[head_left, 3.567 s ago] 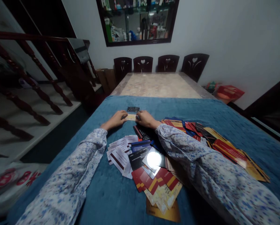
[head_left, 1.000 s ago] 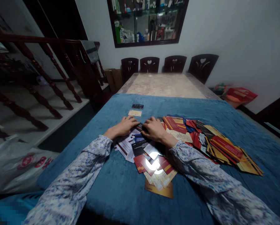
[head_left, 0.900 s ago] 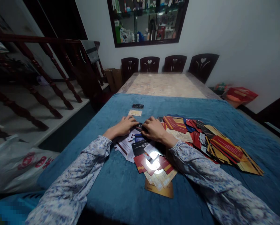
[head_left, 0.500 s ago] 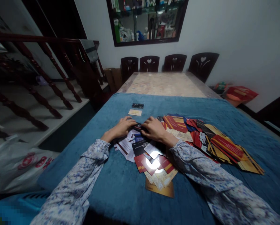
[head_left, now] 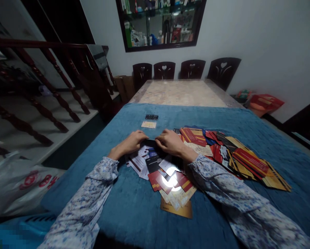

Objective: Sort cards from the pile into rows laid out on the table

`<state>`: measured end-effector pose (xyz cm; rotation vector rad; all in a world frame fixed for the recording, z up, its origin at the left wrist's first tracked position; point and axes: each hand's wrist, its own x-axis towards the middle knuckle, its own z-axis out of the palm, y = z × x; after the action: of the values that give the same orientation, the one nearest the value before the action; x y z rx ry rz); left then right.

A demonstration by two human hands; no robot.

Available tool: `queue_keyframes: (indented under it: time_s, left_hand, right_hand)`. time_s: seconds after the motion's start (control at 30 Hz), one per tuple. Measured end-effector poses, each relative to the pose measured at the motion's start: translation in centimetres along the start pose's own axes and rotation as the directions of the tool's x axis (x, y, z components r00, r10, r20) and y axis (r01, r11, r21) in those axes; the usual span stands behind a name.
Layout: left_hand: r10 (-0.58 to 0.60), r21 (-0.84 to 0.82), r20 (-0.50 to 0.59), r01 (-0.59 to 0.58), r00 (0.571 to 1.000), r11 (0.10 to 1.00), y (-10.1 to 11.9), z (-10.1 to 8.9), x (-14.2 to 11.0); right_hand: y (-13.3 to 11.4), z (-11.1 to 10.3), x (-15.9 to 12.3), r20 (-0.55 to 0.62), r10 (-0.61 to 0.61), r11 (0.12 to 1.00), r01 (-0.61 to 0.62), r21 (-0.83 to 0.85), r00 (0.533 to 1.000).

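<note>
Between my left hand (head_left: 133, 141) and my right hand (head_left: 169, 142) a dark card (head_left: 151, 139) is held by its two ends, tilted so that mostly its edge shows. The fingers of both hands are closed on it. Just below lies a fanned group of cards: pale ones with dark stripes (head_left: 137, 162), a black card (head_left: 153, 165), red ones (head_left: 155, 180) and a gold one (head_left: 180, 210). Beyond my hands, a black card (head_left: 151, 117) and a cream card (head_left: 149, 124) lie apart, one behind the other.
A large heap of red, gold and black cards (head_left: 250, 162) spreads to the right. The blue cloth (head_left: 123, 211) covers the near part of the marble-topped table (head_left: 180, 92). Chairs (head_left: 193, 69) stand at the far end. A plastic bag (head_left: 20, 183) is at the left.
The dark card between my hands has tipped from showing its face to nearly edge-on. My left hand has shifted slightly left, and its fingers have drawn in at the card's end.
</note>
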<state>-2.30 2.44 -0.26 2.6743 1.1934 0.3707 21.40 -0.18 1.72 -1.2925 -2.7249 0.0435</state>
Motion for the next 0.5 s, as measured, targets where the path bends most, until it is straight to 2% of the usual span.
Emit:
queue_keyframes:
  time_s: [0.27,0.5]
  left_hand:
    - [-0.036,-0.061,-0.151,0.027,0.988,0.998,0.0,0.5,0.1]
    - [-0.032,-0.065,-0.226,0.018,0.974,0.998,-0.1,1.3,0.5]
  right_hand:
    - [0.2,0.5,0.3,-0.032,0.077,0.997,-0.078,-0.014,0.997]
    - [0.0,0.8,0.3,-0.067,0.167,0.986,-0.168,-0.001,0.984]
